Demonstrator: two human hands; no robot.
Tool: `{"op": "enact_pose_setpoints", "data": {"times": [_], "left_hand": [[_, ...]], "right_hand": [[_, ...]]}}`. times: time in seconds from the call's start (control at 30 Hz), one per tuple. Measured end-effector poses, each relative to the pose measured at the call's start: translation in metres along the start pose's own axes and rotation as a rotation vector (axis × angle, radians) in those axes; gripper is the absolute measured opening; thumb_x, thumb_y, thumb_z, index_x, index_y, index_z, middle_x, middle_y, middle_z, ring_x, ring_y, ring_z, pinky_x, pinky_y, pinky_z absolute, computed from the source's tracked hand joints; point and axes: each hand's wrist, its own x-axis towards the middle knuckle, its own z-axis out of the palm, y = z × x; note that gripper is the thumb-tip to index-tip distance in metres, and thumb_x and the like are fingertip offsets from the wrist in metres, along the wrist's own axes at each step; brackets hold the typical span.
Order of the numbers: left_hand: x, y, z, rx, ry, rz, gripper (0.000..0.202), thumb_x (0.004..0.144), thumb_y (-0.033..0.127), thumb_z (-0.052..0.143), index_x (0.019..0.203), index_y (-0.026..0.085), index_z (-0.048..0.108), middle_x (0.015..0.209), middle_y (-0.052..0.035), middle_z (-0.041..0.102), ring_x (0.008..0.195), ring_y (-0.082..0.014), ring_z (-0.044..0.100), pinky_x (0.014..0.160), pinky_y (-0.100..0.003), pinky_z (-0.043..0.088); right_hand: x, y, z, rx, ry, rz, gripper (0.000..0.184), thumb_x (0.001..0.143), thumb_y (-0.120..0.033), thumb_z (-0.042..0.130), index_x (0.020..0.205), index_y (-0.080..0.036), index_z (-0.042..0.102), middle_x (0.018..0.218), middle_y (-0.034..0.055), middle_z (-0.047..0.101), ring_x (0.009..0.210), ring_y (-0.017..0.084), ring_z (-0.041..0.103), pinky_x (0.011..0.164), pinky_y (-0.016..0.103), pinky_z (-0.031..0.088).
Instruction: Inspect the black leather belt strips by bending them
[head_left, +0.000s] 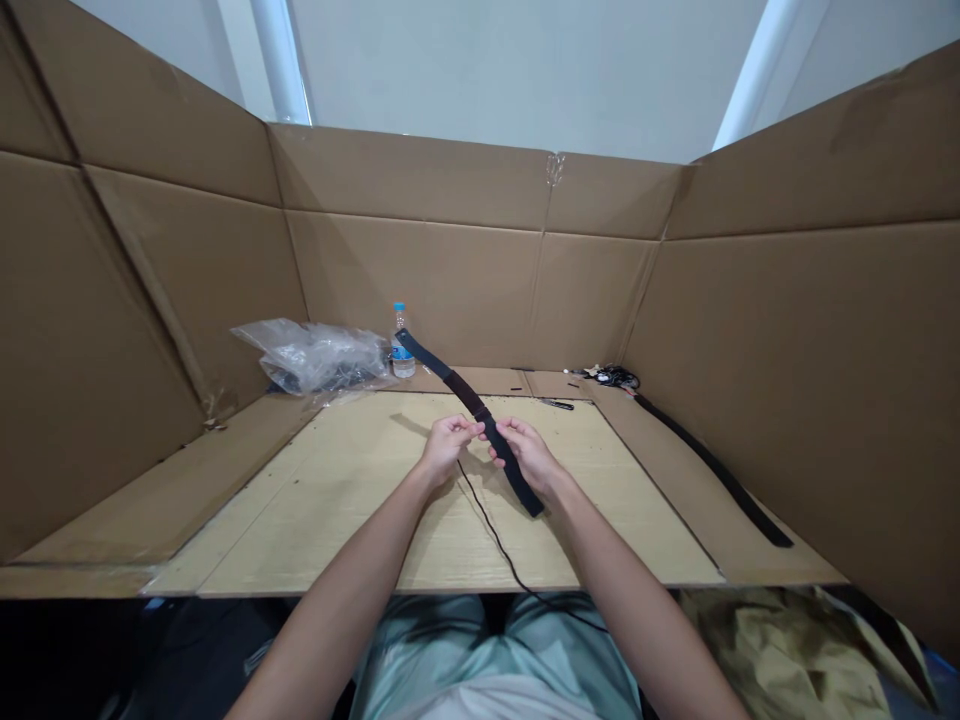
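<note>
Both my hands are raised over a pale wooden board (360,500), pinching a long black strap (459,388) near its middle. My left hand (446,448) grips it from the left, and my right hand (529,458) holds it a little lower. One end of the strap rises towards the far side, and the other hangs down past my right hand. A thin black cable (491,540) runs over the board beneath my hands, and its upper end is hidden behind them.
Cardboard walls (420,280) surround the board on three sides. A crumpled clear plastic bag (311,358) and a water bottle (401,345) stand at the far left. A second black strap (712,465) lies on the right, beyond a small dark tool (556,404) and a tangled black bundle (615,377).
</note>
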Motion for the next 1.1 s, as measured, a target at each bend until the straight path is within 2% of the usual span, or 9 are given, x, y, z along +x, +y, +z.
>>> {"op": "enact_pose_setpoints", "data": {"times": [0.07, 0.23, 0.33, 0.47, 0.63, 0.83, 0.97, 1.1], "left_hand": [[0.0012, -0.0015, -0.0014, 0.0, 0.025, 0.011, 0.047, 0.049, 0.046, 0.083, 0.054, 0.014, 0.048, 0.055, -0.0012, 0.055, 0.046, -0.0043, 0.028, 0.047, -0.021, 0.016], [0.0032, -0.0018, -0.0045, 0.016, 0.026, -0.042, 0.048, 0.044, 0.047, 0.085, 0.058, 0.014, 0.052, 0.045, 0.0063, 0.039, 0.043, -0.0039, 0.026, 0.045, -0.021, 0.014], [0.003, 0.0008, -0.0048, 0.006, -0.007, -0.048, 0.049, 0.042, 0.044, 0.086, 0.056, 0.014, 0.05, 0.045, 0.0067, 0.038, 0.042, -0.0036, 0.027, 0.045, -0.02, 0.015], [0.0013, 0.0033, -0.0035, 0.014, -0.039, -0.051, 0.048, 0.043, 0.042, 0.085, 0.053, 0.014, 0.047, 0.045, 0.0062, 0.039, 0.041, -0.0032, 0.027, 0.045, -0.02, 0.014], [-0.0013, 0.0055, -0.0016, -0.043, -0.04, -0.062, 0.052, 0.044, 0.042, 0.086, 0.055, 0.016, 0.043, 0.046, 0.0055, 0.043, 0.041, -0.0042, 0.032, 0.044, -0.02, 0.017], [0.0008, 0.0042, -0.0037, -0.065, 0.024, -0.06, 0.053, 0.045, 0.039, 0.086, 0.056, 0.017, 0.039, 0.043, 0.0095, 0.033, 0.039, -0.0018, 0.023, 0.043, -0.019, 0.013], [0.0033, -0.0006, -0.0053, -0.016, 0.071, -0.052, 0.048, 0.046, 0.041, 0.085, 0.058, 0.015, 0.046, 0.044, 0.0069, 0.041, 0.04, -0.0033, 0.028, 0.043, -0.019, 0.015], [0.0028, -0.0025, -0.0047, 0.022, 0.031, -0.07, 0.047, 0.045, 0.044, 0.085, 0.061, 0.014, 0.053, 0.052, 0.0007, 0.053, 0.043, -0.0057, 0.037, 0.043, -0.02, 0.021]], "right_hand": [[0.0003, -0.0003, -0.0013, 0.021, -0.011, 0.001, 0.045, 0.053, -0.037, 0.084, 0.08, -0.016, 0.055, 0.077, 0.0036, 0.067, 0.056, 0.012, 0.059, 0.047, 0.021, 0.044], [0.0005, 0.0021, -0.0032, -0.066, -0.032, -0.027, 0.046, 0.051, -0.021, 0.086, 0.091, -0.015, 0.065, 0.08, 0.0013, 0.066, 0.061, 0.009, 0.059, 0.059, 0.022, 0.05], [0.0001, 0.0028, -0.0034, -0.138, -0.054, 0.017, 0.046, 0.048, -0.02, 0.087, 0.088, -0.012, 0.065, 0.078, 0.001, 0.065, 0.058, 0.008, 0.058, 0.057, 0.022, 0.05], [-0.0015, 0.0016, -0.0037, -0.166, -0.048, 0.029, 0.05, 0.045, -0.023, 0.089, 0.083, -0.014, 0.057, 0.074, -0.002, 0.064, 0.053, 0.009, 0.059, 0.053, 0.025, 0.052], [-0.0041, -0.0004, -0.0026, -0.191, -0.119, 0.031, 0.054, 0.053, -0.028, 0.086, 0.085, -0.018, 0.044, 0.075, 0.004, 0.07, 0.053, 0.011, 0.061, 0.05, 0.02, 0.045], [-0.0038, -0.0019, -0.0002, -0.022, -0.092, 0.064, 0.043, 0.062, -0.028, 0.079, 0.086, -0.019, 0.044, 0.081, 0.0066, 0.07, 0.065, 0.014, 0.064, 0.058, 0.024, 0.048], [-0.0009, 0.0019, -0.0011, 0.033, -0.027, 0.079, 0.044, 0.061, -0.022, 0.078, 0.091, -0.02, 0.047, 0.081, 0.005, 0.069, 0.066, 0.016, 0.065, 0.058, 0.026, 0.049], [0.0013, 0.0071, -0.0005, 0.044, -0.025, 0.068, 0.052, 0.054, -0.022, 0.085, 0.091, -0.021, 0.048, 0.077, 0.0016, 0.069, 0.057, 0.012, 0.061, 0.056, 0.025, 0.049]]}}
